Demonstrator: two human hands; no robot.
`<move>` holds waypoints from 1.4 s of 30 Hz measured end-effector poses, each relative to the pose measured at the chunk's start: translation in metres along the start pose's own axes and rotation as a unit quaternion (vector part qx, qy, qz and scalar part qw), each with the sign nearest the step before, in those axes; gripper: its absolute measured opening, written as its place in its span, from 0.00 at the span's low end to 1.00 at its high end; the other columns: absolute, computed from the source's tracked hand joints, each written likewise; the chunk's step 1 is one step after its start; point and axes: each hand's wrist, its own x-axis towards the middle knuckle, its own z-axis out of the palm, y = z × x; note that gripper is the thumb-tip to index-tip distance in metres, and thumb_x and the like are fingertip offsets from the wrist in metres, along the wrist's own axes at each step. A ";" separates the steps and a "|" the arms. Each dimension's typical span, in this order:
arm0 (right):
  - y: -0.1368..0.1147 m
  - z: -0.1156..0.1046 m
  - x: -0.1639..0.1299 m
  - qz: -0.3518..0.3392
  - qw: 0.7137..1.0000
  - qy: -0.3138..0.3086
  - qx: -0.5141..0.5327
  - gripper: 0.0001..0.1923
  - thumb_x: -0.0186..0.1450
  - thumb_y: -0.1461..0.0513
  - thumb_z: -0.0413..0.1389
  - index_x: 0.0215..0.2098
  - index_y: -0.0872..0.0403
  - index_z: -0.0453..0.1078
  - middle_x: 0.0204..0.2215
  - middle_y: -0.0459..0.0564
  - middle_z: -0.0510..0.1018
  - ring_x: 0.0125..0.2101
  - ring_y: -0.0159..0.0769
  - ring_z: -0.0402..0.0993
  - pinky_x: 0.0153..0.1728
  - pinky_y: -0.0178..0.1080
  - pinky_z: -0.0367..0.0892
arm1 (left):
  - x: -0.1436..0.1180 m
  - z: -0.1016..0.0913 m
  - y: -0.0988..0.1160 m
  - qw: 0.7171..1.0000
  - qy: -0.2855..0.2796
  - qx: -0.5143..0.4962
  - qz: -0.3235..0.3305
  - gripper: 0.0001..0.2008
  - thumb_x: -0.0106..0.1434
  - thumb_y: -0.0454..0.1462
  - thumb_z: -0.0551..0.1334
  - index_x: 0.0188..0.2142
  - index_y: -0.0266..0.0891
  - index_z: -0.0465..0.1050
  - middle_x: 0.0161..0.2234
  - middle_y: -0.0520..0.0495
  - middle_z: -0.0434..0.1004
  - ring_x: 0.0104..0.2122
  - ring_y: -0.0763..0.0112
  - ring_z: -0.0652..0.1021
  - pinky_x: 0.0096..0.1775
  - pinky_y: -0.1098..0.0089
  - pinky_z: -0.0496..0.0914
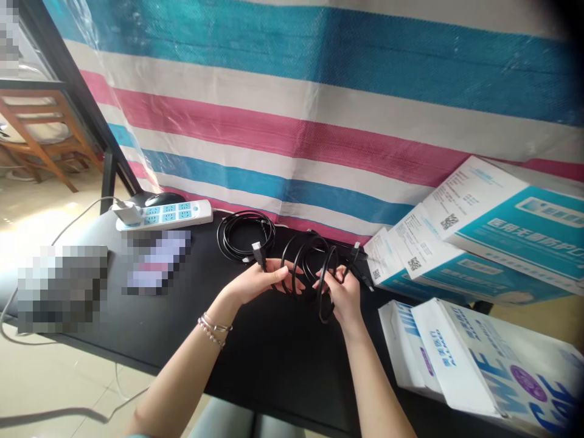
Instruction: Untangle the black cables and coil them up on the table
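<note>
Between my two hands hangs a loosely looped black cable, held just above the black table. My left hand is closed on one side of the loops, thumb on top and fingers beneath. A flat metal-tipped plug, which looks like an HDMI connector, sticks up beside that thumb. On the other side, my right hand pinches the loops with thumb and fingers. A second metal-tipped plug points up just past the right fingers. Behind my left hand, another coiled black cable lies on the table.
A white power strip with a charger plugged in lies at the back left. Stacked blue-and-white boxes stand at the right, with more white boxes nearer. A striped plastic sheet rises behind the table.
</note>
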 end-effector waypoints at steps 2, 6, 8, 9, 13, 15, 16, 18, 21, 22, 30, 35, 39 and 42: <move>-0.001 -0.001 0.000 0.001 1.000 0.013 0.014 0.23 0.50 0.62 0.62 0.21 0.50 0.48 0.18 0.41 0.73 0.15 0.34 0.73 0.13 0.31 0.60 | 0.000 -0.001 0.002 0.998 0.048 0.037 -0.003 0.19 0.57 0.45 0.61 0.39 0.30 0.73 0.35 0.37 0.78 0.35 0.65 0.78 0.37 0.69 0.69; 0.001 -0.004 0.001 0.021 0.999 0.011 0.033 0.22 0.50 0.62 0.62 0.22 0.51 0.49 0.17 0.40 0.72 0.16 0.33 0.73 0.14 0.31 0.61 | -0.001 -0.004 0.005 0.994 0.084 0.068 -0.018 0.15 0.54 0.43 0.64 0.34 0.31 0.75 0.32 0.40 0.79 0.30 0.68 0.78 0.32 0.72 0.69; 0.003 -0.006 0.002 0.036 0.999 -0.007 0.039 0.21 0.50 0.62 0.62 0.22 0.51 0.49 0.17 0.40 0.72 0.16 0.33 0.73 0.15 0.30 0.61 | -0.002 -0.006 0.006 0.994 0.070 0.078 -0.025 0.16 0.53 0.43 0.65 0.33 0.31 0.75 0.31 0.40 0.79 0.29 0.67 0.78 0.32 0.71 0.70; 0.004 -0.006 0.002 0.041 0.998 -0.017 0.037 0.20 0.51 0.62 0.61 0.23 0.51 0.50 0.17 0.40 0.73 0.16 0.33 0.73 0.15 0.30 0.61 | -0.002 -0.007 0.006 0.994 0.061 0.089 -0.023 0.16 0.53 0.44 0.65 0.32 0.30 0.75 0.30 0.40 0.79 0.28 0.67 0.78 0.32 0.71 0.70; 0.007 -0.008 0.004 0.043 0.998 -0.051 -0.008 0.18 0.52 0.62 0.60 0.23 0.51 0.51 0.18 0.42 0.74 0.16 0.34 0.74 0.14 0.30 0.61 | -0.003 -0.012 0.005 0.988 0.017 0.155 -0.015 0.19 0.54 0.48 0.62 0.28 0.30 0.76 0.26 0.39 0.79 0.27 0.68 0.78 0.26 0.76 0.67; 0.007 -0.008 0.004 0.035 0.997 -0.064 -0.039 0.18 0.53 0.61 0.59 0.23 0.51 0.50 0.20 0.44 0.76 0.16 0.36 0.74 0.12 0.30 0.61 | -0.004 -0.014 0.004 0.984 -0.024 0.173 -0.021 0.22 0.54 0.50 0.61 0.27 0.30 0.77 0.28 0.38 0.79 0.28 0.68 0.78 0.23 0.77 0.65; 0.007 -0.008 0.004 0.032 0.996 -0.069 -0.054 0.18 0.53 0.60 0.59 0.23 0.51 0.50 0.20 0.45 0.76 0.16 0.36 0.75 0.12 0.30 0.61 | -0.005 -0.014 0.003 0.984 -0.045 0.171 -0.029 0.23 0.53 0.51 0.61 0.27 0.30 0.77 0.30 0.37 0.79 0.29 0.67 0.78 0.22 0.77 0.66; 0.007 -0.008 0.005 0.027 0.994 -0.074 -0.078 0.18 0.52 0.58 0.59 0.23 0.51 0.51 0.21 0.47 0.77 0.16 0.37 0.75 0.11 0.31 0.62 | -0.005 -0.013 0.002 0.985 -0.069 0.149 -0.048 0.24 0.52 0.53 0.61 0.28 0.31 0.76 0.32 0.36 0.79 0.31 0.65 0.78 0.22 0.76 0.69; 0.008 -0.008 0.006 0.018 0.993 -0.076 -0.090 0.18 0.52 0.56 0.60 0.24 0.52 0.54 0.22 0.48 0.78 0.16 0.37 0.75 0.11 0.32 0.63 | -0.006 -0.010 0.002 0.989 -0.069 0.109 -0.067 0.24 0.50 0.53 0.62 0.30 0.30 0.76 0.33 0.35 0.78 0.32 0.63 0.78 0.28 0.69 0.74; 0.009 -0.008 0.007 0.015 0.993 -0.077 -0.091 0.17 0.52 0.56 0.60 0.24 0.52 0.54 0.22 0.49 0.78 0.16 0.37 0.75 0.11 0.32 0.63 | -0.006 -0.008 0.002 0.990 -0.069 0.102 -0.065 0.24 0.50 0.52 0.63 0.30 0.30 0.76 0.33 0.35 0.78 0.33 0.63 0.78 0.30 0.68 0.74; 0.002 -0.008 0.005 0.013 0.994 -0.077 -0.078 0.14 0.55 0.57 0.59 0.27 0.54 0.57 0.30 0.54 0.79 0.21 0.39 0.78 0.13 0.31 0.64 | -0.003 -0.002 0.001 0.994 -0.018 0.106 -0.012 0.22 0.51 0.50 0.63 0.29 0.29 0.76 0.32 0.35 0.78 0.32 0.61 0.78 0.28 0.69 0.75; -0.003 -0.007 0.003 0.018 0.994 -0.091 -0.059 0.14 0.54 0.57 0.59 0.28 0.54 0.58 0.33 0.56 0.79 0.23 0.40 0.78 0.14 0.31 0.63 | -0.002 -0.003 -0.001 0.996 0.000 0.086 0.006 0.18 0.52 0.46 0.64 0.28 0.29 0.73 0.29 0.37 0.78 0.31 0.61 0.78 0.25 0.71 0.74; -0.002 -0.007 0.003 0.037 0.993 -0.101 -0.048 0.19 0.54 0.56 0.60 0.25 0.52 0.51 0.33 0.54 0.79 0.23 0.41 0.78 0.13 0.31 0.63 | -0.002 -0.003 0.001 0.998 -0.012 0.067 -0.003 0.20 0.53 0.48 0.63 0.35 0.31 0.72 0.28 0.39 0.78 0.29 0.63 0.79 0.23 0.72 0.72; -0.001 -0.008 0.004 0.056 0.991 -0.108 -0.052 0.23 0.53 0.55 0.61 0.24 0.50 0.46 0.32 0.52 0.80 0.23 0.41 0.78 0.13 0.31 0.64 | -0.002 -0.002 0.002 0.997 0.024 0.072 -0.006 0.23 0.54 0.49 0.61 0.40 0.31 0.70 0.28 0.39 0.78 0.28 0.64 0.79 0.21 0.75 0.70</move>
